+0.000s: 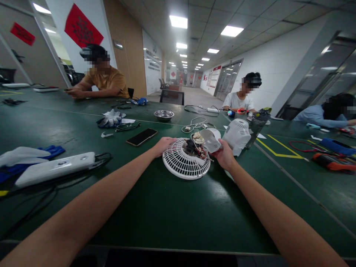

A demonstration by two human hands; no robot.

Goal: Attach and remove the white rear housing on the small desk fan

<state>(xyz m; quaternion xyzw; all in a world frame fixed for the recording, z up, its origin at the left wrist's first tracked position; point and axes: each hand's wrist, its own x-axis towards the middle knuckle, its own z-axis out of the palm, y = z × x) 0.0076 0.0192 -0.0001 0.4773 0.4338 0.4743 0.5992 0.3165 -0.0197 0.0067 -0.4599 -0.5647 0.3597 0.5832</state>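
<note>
Right hand [224,155] is gripping the cover [211,141], tilted, at its near-right edge. Cover sits up and left of that hand, just right of the motor [191,149]; can't tell if they touch. Its long axis isn't readable. Motor lies over the far half of the grille [185,171], on the desk [167,218], right hand nearer to it. Left hand [164,146] has fingers on the grille's far-left rim; can't tell if closed.
</note>
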